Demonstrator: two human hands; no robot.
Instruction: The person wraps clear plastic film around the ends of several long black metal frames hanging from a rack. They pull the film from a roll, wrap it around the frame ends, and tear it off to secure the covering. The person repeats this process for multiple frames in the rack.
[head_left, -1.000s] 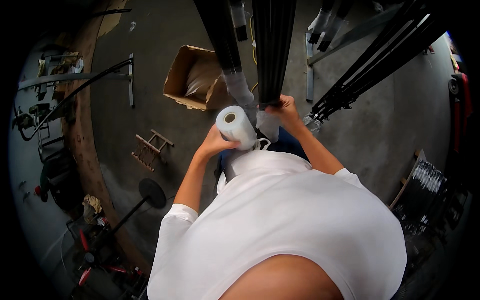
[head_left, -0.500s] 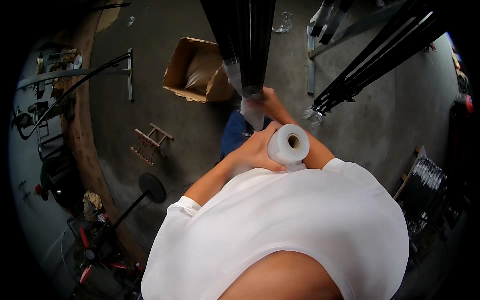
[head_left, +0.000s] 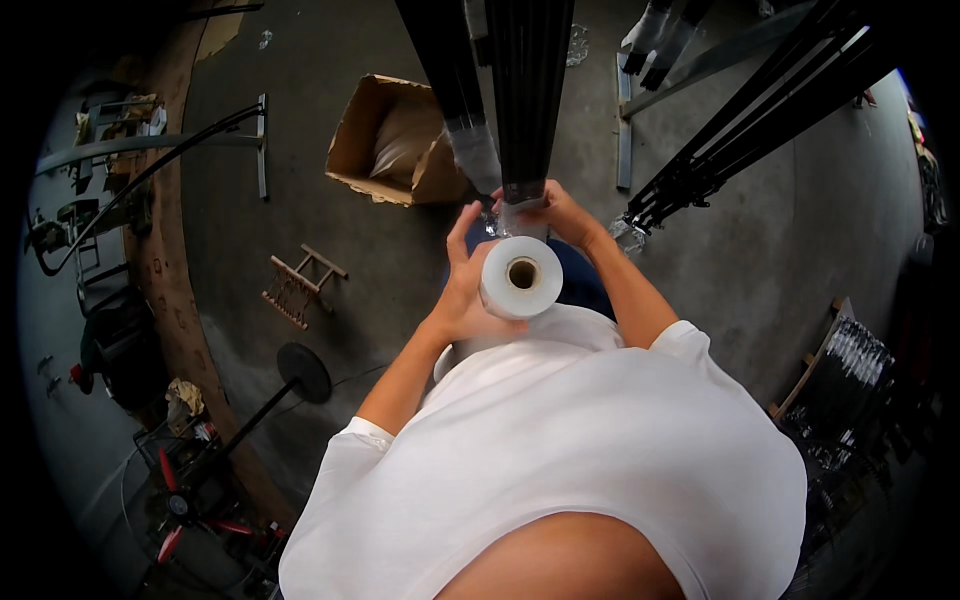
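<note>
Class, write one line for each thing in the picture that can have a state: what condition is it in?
Roll of translucent film, end facing up, core hollow.
Left hand, closed around the roll's side.
Middle black bundle, lower end wrapped in clear film.
Right hand, gripping that bundle's lower end.
Slanted black bundle, loose clear film at its lower end.
Cardboard box, open, pale material inside.
Fan, red blades seemingly still.

Workshop, by all signs. Smooth grey concrete floor (head_left: 720, 290); long, thin black rods (head_left: 735, 135) bundled at right, ends in clear plastic (head_left: 628, 236); grey metal T-shaped stand (head_left: 624, 150); open brown cardboard box (head_left: 350, 148); thick whitish roll of plastic film (head_left: 523, 304); red-bladed, fan-like machine (head_left: 180, 505), lower left.
</note>
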